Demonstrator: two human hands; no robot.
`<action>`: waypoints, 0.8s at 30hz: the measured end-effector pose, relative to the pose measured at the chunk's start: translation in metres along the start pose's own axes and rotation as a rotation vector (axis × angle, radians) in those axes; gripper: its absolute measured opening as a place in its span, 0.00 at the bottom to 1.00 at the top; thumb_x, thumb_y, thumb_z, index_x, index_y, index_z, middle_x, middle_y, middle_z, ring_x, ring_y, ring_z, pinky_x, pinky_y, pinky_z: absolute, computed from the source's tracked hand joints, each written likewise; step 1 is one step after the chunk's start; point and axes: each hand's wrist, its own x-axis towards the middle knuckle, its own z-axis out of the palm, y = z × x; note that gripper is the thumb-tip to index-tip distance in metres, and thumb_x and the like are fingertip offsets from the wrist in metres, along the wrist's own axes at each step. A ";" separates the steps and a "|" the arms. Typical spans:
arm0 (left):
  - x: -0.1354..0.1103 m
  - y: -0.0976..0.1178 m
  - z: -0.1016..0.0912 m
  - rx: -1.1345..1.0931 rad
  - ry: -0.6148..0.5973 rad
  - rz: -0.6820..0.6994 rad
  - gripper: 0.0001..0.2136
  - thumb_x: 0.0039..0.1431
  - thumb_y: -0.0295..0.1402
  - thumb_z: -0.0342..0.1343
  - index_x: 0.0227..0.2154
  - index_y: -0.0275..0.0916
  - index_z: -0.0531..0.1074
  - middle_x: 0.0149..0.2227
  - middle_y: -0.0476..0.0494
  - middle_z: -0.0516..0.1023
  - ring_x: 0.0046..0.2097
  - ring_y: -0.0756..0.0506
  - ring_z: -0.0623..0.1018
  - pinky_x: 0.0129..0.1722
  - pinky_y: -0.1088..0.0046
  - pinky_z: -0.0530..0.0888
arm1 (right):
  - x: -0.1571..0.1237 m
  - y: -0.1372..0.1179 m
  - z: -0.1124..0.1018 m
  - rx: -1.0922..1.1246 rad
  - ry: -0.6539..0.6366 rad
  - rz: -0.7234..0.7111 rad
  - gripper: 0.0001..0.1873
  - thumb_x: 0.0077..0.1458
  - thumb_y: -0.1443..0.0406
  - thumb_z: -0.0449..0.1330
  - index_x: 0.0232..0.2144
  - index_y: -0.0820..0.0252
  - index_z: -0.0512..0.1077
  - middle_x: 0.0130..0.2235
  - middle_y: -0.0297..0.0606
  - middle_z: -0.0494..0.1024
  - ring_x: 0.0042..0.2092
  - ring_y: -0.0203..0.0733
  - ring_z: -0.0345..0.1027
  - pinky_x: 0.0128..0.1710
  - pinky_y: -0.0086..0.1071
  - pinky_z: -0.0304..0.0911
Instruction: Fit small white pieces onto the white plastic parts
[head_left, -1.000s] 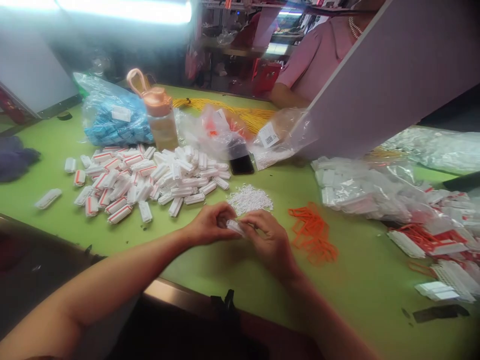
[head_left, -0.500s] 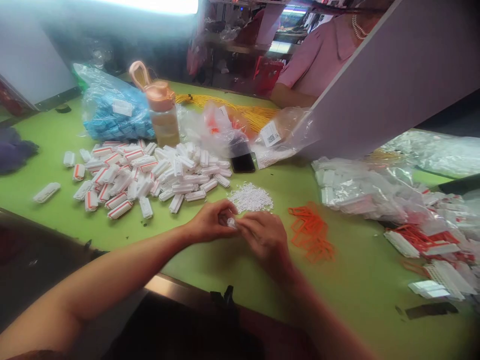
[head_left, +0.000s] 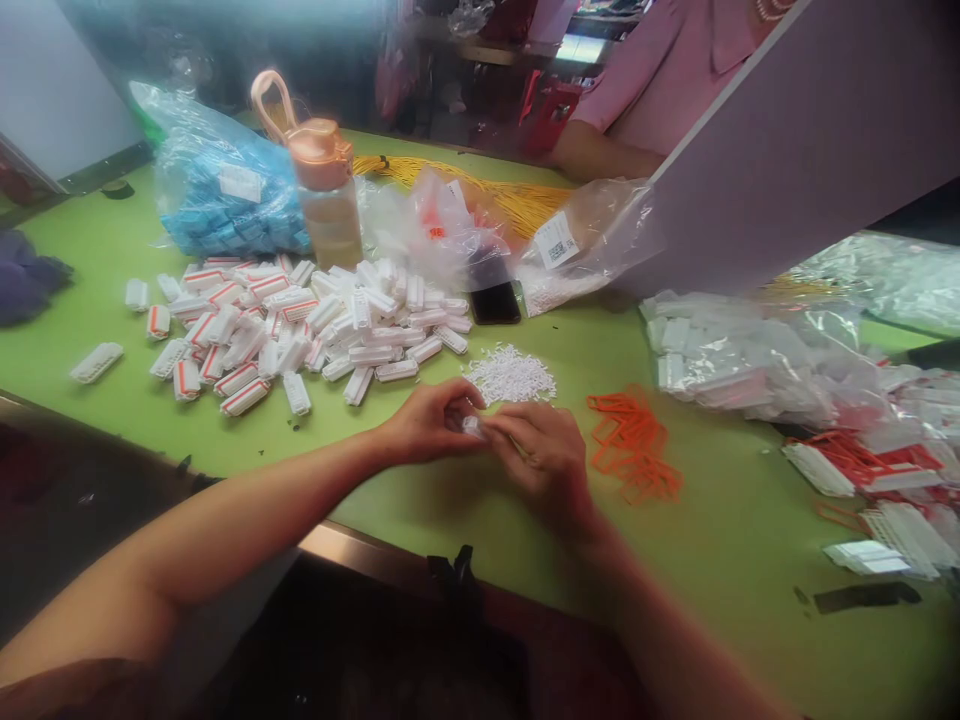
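My left hand (head_left: 429, 422) is closed around a small white plastic housing (head_left: 472, 426), with only its end showing between thumb and fingers. Right beside it, the fingers of my right hand (head_left: 541, 452) are pinched together at that end; whatever they grip is too small or hidden to make out. Just beyond the hands lies a heap of tiny white pieces (head_left: 514, 375). Orange plastic strips or frames (head_left: 634, 445) are piled to the right of my right hand. A large pile of white housings (head_left: 300, 330), several with orange strips, spreads out at the left.
A drink bottle (head_left: 330, 215), a bag of blue parts (head_left: 232, 205), a phone (head_left: 495, 300) and clear bags (head_left: 585, 250) stand along the back. More bagged white parts (head_left: 720, 360) lie right, below a slanting panel (head_left: 787, 150). Another person's arm (head_left: 607, 150) rests behind.
The view has tipped down slightly, so everything sits a little higher in the picture. Both hands stay together at the white housing, with little visible change in grip.
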 end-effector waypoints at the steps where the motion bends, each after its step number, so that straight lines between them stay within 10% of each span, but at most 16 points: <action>1: 0.000 0.000 0.000 -0.005 0.004 0.002 0.20 0.43 0.34 0.66 0.38 0.35 0.65 0.29 0.51 0.73 0.27 0.55 0.70 0.28 0.78 0.67 | 0.000 0.000 -0.001 -0.019 -0.004 -0.023 0.06 0.59 0.66 0.58 0.34 0.55 0.76 0.33 0.36 0.79 0.36 0.39 0.70 0.36 0.36 0.55; 8: 0.000 -0.003 -0.002 0.004 0.047 0.029 0.19 0.43 0.35 0.66 0.37 0.35 0.66 0.26 0.53 0.69 0.25 0.56 0.67 0.26 0.79 0.63 | -0.002 -0.009 -0.005 -0.080 -0.073 -0.068 0.10 0.60 0.64 0.56 0.41 0.55 0.77 0.38 0.37 0.80 0.37 0.40 0.68 0.37 0.36 0.56; 15: 0.001 0.005 -0.003 0.053 0.066 -0.007 0.21 0.39 0.38 0.69 0.35 0.33 0.70 0.25 0.53 0.68 0.25 0.56 0.64 0.27 0.78 0.62 | -0.004 0.032 -0.009 0.045 0.023 0.230 0.18 0.64 0.61 0.49 0.50 0.55 0.73 0.48 0.41 0.78 0.49 0.44 0.71 0.48 0.41 0.64; 24: 0.001 0.004 -0.004 0.127 0.068 0.003 0.21 0.40 0.39 0.68 0.36 0.32 0.73 0.22 0.54 0.66 0.24 0.56 0.61 0.26 0.78 0.60 | -0.009 0.047 -0.014 -0.221 -0.283 0.057 0.18 0.65 0.60 0.48 0.49 0.53 0.74 0.50 0.40 0.78 0.52 0.47 0.70 0.49 0.44 0.56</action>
